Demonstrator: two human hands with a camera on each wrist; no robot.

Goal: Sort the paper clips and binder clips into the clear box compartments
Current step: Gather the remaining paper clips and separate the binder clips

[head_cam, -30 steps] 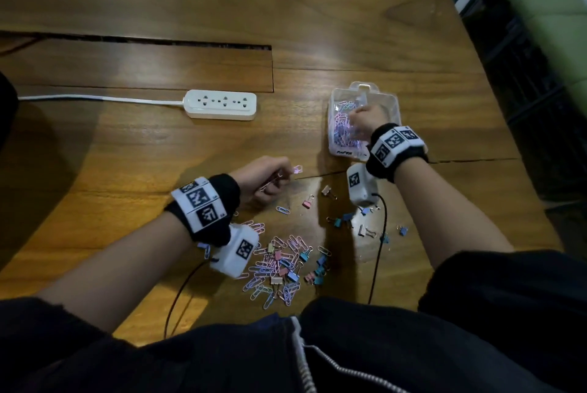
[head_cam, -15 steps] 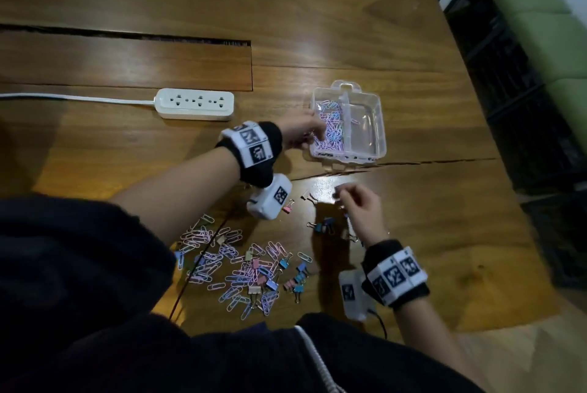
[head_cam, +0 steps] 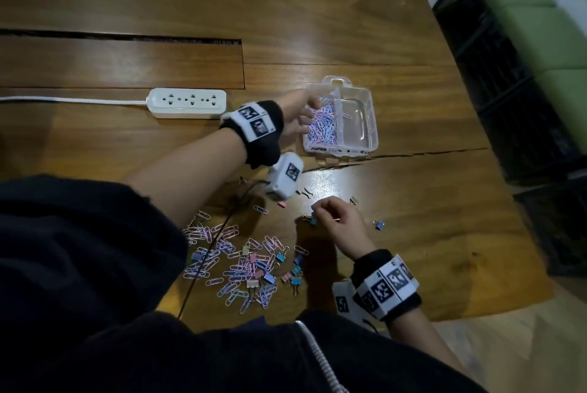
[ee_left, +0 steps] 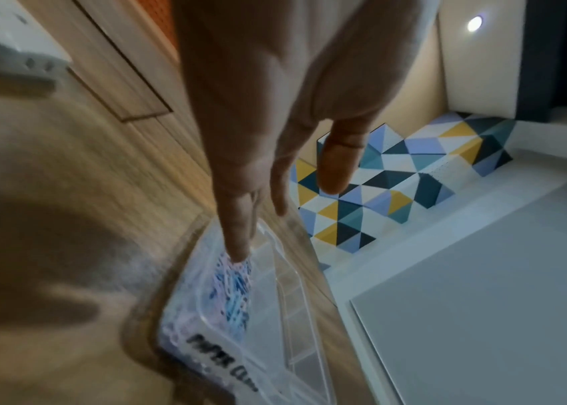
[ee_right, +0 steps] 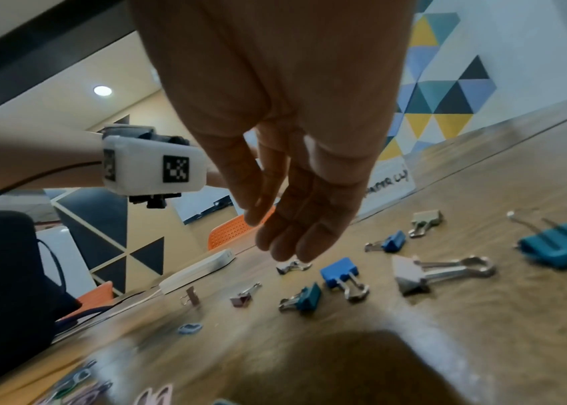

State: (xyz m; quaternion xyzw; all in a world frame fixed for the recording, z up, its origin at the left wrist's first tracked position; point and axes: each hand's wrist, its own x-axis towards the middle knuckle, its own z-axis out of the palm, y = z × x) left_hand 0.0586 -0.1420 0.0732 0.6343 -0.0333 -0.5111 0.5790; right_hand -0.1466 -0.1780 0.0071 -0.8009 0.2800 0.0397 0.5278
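Observation:
The clear box [head_cam: 372, 126] stands on the wooden table with pink and blue paper clips [head_cam: 324, 126] in its left compartment; the right one looks almost bare. My left hand [head_cam: 313, 116] hovers over the left compartment with straight fingers [ee_left: 240, 246] pointing down at the paper clips [ee_left: 233, 282] and holding nothing. My right hand [head_cam: 316, 210] hangs just above the scattered binder clips, fingers relaxed and empty [ee_right: 275, 233]. A blue binder clip [head_cam: 313, 221] lies at its fingertips; other blue ones [ee_right: 339, 272] lie below the palm. A mixed pile of clips [head_cam: 244, 265] lies near my body.
A white power strip [head_cam: 187, 102] with its cord lies left of the box. A long crack [head_cam: 413, 153] runs across the table in front of the box. The table's right edge [head_cam: 470, 113] drops to dark crates. The left wrist camera's cable crosses the pile.
My left hand moved from the table up to the box and spread its fingers over the paper-clip compartment. My right hand left the box and came down to the loose binder clips.

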